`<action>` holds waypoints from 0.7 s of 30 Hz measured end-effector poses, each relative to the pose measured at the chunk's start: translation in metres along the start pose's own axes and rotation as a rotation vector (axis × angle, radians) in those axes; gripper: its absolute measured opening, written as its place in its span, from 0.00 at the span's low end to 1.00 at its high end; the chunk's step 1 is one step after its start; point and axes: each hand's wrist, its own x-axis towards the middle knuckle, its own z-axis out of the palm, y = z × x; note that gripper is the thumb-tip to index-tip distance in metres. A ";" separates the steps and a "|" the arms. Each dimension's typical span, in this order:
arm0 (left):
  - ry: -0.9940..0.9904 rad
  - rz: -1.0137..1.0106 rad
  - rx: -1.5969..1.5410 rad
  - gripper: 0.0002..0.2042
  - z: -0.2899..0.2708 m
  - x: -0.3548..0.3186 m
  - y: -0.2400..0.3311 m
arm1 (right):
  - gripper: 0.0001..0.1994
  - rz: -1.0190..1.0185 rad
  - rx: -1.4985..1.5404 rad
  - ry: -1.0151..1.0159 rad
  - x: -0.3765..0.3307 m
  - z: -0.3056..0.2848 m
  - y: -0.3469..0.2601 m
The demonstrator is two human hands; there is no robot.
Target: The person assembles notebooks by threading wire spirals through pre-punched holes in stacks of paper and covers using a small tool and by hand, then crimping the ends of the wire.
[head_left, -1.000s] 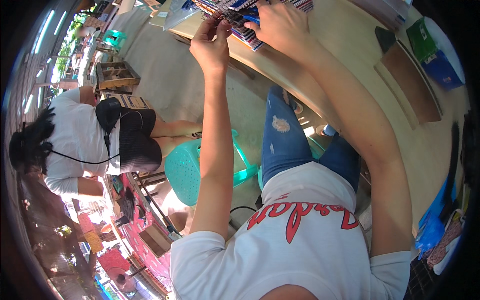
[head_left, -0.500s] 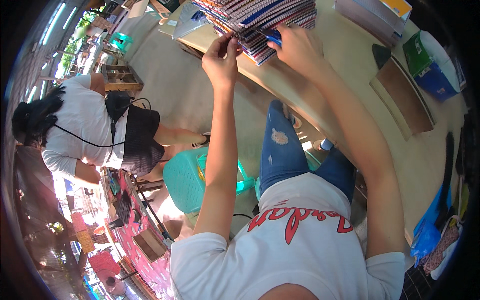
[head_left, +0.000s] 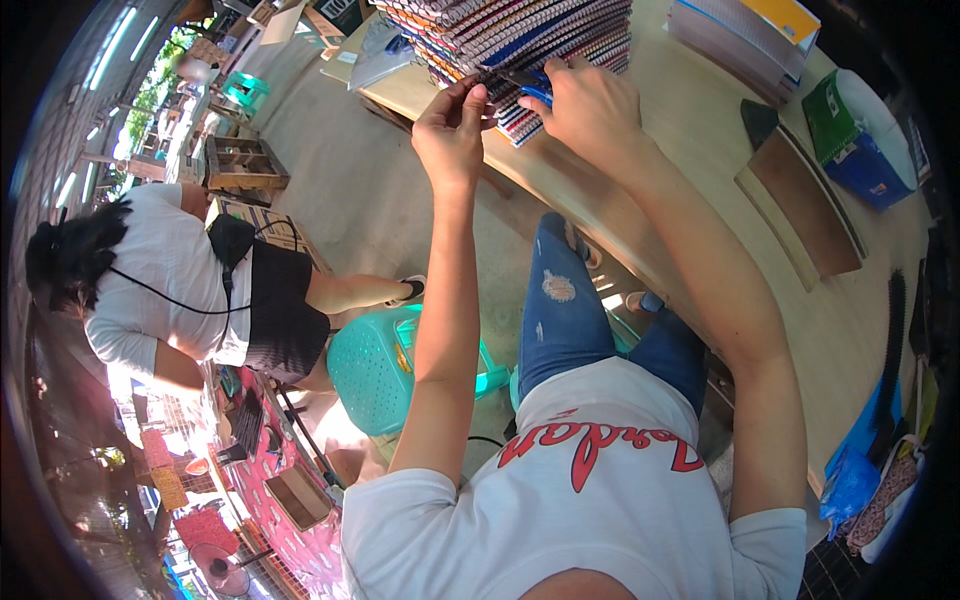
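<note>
A tall pile of spiral-bound notebooks (head_left: pixel 520 38) lies on the table at the top of the view, coil edges toward me. My left hand (head_left: pixel 450 135) is at the pile's near left corner, thumb and fingers pinched together on something too small to make out. Around the blue handles of a small hand tool (head_left: pixel 537 90), which looks like pliers or cutters, my right hand (head_left: pixel 597 112) is closed. The tool's dark jaws point left at the coil ends, close to my left fingertips. Whether the jaws touch a coil, I cannot tell.
On the table (head_left: pixel 690 180) at right are more notebooks (head_left: pixel 735 50), a brown open box (head_left: pixel 805 200) and a green-and-blue container (head_left: pixel 860 140). A teal stool (head_left: pixel 370 370) stands left of my legs. Beyond it, another person (head_left: pixel 180 280) is by a pink-covered table (head_left: pixel 290 500).
My view has shifted slightly, so the pile and both hands sit lower. The tool's dark jaws show more plainly now. The other person has shifted a little, and a carton shows behind them.
</note>
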 end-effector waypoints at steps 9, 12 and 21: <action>0.000 -0.066 -0.047 0.13 0.004 -0.003 -0.011 | 0.14 0.000 0.066 -0.056 0.013 -0.004 0.013; -0.011 -0.414 -0.874 0.13 -0.015 -0.009 -0.034 | 0.16 0.018 0.063 -0.057 0.007 -0.018 -0.004; -0.173 -0.661 -1.211 0.13 -0.043 0.010 -0.031 | 0.22 -0.014 -0.073 -0.009 0.017 -0.019 -0.019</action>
